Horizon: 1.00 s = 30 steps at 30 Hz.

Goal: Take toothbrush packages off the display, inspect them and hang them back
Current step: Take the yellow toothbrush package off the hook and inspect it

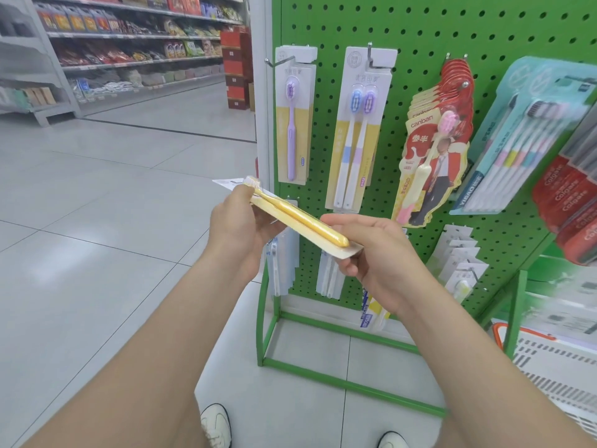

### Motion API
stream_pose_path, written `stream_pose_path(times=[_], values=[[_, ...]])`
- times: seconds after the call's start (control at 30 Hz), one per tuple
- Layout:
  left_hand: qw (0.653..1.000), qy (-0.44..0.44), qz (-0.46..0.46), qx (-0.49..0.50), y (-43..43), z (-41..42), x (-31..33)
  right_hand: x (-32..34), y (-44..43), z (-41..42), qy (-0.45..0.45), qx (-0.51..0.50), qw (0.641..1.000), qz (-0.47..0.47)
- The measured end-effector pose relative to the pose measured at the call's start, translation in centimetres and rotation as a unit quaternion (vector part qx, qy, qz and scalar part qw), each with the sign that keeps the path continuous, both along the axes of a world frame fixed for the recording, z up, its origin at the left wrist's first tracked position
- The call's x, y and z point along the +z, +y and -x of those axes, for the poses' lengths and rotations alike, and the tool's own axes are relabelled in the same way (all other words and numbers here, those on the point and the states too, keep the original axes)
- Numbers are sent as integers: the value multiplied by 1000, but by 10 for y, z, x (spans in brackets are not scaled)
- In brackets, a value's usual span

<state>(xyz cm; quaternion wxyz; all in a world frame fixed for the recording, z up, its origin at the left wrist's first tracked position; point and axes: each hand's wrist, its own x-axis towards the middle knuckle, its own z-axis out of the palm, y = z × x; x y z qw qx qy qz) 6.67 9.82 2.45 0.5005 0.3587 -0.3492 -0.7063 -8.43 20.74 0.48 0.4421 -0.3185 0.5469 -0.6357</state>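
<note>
I hold a yellow toothbrush package nearly flat in front of the green pegboard display, brush head pointing up-left. My left hand grips the head end from below, thumb on top. My right hand pinches the lower handle end. On the board hang a purple single-brush package, a blue-and-purple twin pack, a stack of red canban packages and a teal multi-brush pack.
Red Colgate packs hang at the far right. Smaller white packages hang on lower hooks. The green stand frame rests on the tiled floor. A white basket sits lower right. Grocery shelves line the aisle at left.
</note>
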Motion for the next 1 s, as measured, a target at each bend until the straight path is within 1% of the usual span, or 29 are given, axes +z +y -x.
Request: stream_pose_path(times=[0.1,0.17,0.2,0.27,0.37,0.43,0.53,0.67,0.73,0.8,0.87,1.0], values=[[995,67,-35,-62,-2,2,-1,2,2,-2,-24,11,1000,15],[994,79,-30,-69,-3,3,-2,4,3,-2,-14,23,999,19],[995,79,-24,-59,-4,4,-1,5,3,-2,6,27,999,17],[997,66,-9,-31,-4,5,-1,6,5,1,78,30,996,2],[999,34,-7,8,-7,4,-4,2,7,1,187,53,981,-10],[999,19,-21,20,-7,2,-6,-1,7,-3,212,65,975,-12],[1000,-16,-25,10,-7,-2,-8,-3,7,-6,195,74,978,-28],[998,-63,4,-3,-10,-4,-12,-1,10,-3,148,69,986,-35],[998,-63,17,10,-10,-4,-14,-2,10,-1,133,72,987,-49],[997,-60,32,23,-9,-4,-14,-2,10,1,118,98,986,-62],[997,-63,45,30,-9,-5,-14,-3,10,2,124,112,983,-74],[996,-65,57,16,-8,-3,-15,-6,8,1,148,70,980,-110]])
